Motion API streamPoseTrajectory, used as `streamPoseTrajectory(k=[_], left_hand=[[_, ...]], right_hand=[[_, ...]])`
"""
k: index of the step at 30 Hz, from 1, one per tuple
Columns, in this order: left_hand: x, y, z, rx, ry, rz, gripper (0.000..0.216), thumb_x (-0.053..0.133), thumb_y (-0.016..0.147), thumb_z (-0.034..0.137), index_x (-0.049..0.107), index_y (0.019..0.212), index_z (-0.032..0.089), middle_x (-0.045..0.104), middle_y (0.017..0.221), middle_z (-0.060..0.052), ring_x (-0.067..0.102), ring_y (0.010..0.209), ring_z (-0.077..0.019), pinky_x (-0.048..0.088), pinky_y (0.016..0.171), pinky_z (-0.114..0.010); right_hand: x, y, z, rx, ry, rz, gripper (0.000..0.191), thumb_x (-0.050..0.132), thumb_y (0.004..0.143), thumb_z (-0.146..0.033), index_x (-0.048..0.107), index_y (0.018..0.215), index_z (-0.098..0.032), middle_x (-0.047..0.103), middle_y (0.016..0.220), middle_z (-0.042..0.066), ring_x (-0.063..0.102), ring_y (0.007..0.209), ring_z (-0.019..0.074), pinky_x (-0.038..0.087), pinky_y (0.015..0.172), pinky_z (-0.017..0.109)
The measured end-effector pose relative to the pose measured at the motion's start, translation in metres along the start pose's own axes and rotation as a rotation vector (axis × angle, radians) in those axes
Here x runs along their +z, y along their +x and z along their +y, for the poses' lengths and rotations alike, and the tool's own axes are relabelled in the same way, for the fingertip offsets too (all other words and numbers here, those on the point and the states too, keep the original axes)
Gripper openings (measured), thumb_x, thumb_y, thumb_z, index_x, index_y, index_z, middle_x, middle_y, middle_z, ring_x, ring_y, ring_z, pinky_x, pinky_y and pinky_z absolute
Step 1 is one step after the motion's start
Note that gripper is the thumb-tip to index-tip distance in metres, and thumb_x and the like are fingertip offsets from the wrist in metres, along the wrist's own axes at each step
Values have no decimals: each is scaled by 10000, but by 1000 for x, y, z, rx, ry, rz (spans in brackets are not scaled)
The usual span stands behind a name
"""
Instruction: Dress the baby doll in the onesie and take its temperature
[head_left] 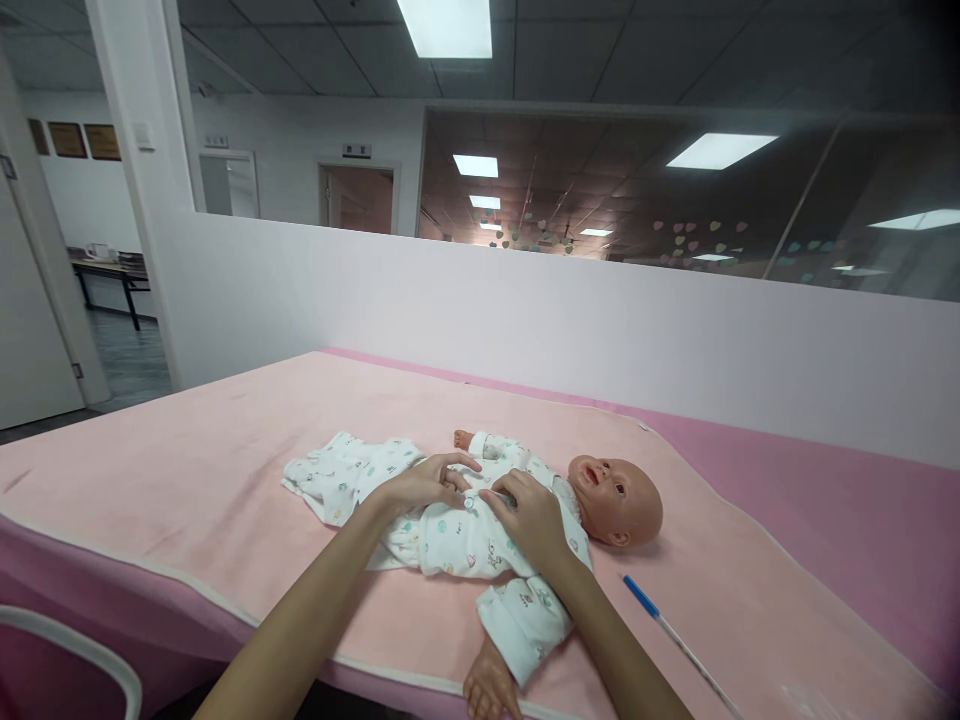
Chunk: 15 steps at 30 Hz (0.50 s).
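Note:
A baby doll lies on its back with its head to the right, dressed in a white top with small coloured prints. My left hand is at the waist of the top, its thumb and bent fingers on the cloth and the index finger reaching out. Just to the right, my right hand is curled over the doll's chest, thumb and fingers closing on the front of the top. A small round snap shows between the two hands. Printed white trousers cover the legs.
The doll lies on a pink padded mat with a pale edge. A thin stick with a blue end lies right of my right forearm. A white partition stands behind the mat; a curved white rail is at lower left.

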<state>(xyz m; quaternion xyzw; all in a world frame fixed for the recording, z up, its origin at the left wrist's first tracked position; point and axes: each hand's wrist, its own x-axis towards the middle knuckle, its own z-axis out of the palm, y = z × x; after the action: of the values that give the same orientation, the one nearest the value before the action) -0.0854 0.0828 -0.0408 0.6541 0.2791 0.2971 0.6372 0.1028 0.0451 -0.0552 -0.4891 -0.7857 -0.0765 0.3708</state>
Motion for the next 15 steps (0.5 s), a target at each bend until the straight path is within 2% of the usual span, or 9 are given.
streamPoseTrajectory(k=[9, 13, 15], left_hand=[[1, -2, 5, 8, 104, 2, 471, 686, 570, 151, 550, 1020, 186, 558, 779, 15, 398, 537, -39, 334, 529, -181], [4, -4, 9, 23, 86, -29, 388, 669, 604, 184, 578, 981, 192, 540, 827, -4, 483, 739, -97, 383, 673, -209], [5, -4, 9, 50, 105, -4, 303, 667, 614, 205, 598, 907, 183, 537, 824, -4, 478, 757, -102, 377, 680, -209]], right_hand=[[1, 0, 1, -1, 11, 14, 238, 479, 819, -336, 524, 634, -192, 563, 646, -12, 497, 623, 106, 300, 555, 230], [2, -1, 1, -2, 18, 15, 253, 471, 821, -355, 526, 638, -190, 560, 642, -3, 492, 618, 115, 291, 553, 234], [2, -1, 1, -4, 17, 18, 256, 468, 821, -356, 526, 637, -189, 557, 641, -2, 491, 618, 114, 289, 552, 235]])
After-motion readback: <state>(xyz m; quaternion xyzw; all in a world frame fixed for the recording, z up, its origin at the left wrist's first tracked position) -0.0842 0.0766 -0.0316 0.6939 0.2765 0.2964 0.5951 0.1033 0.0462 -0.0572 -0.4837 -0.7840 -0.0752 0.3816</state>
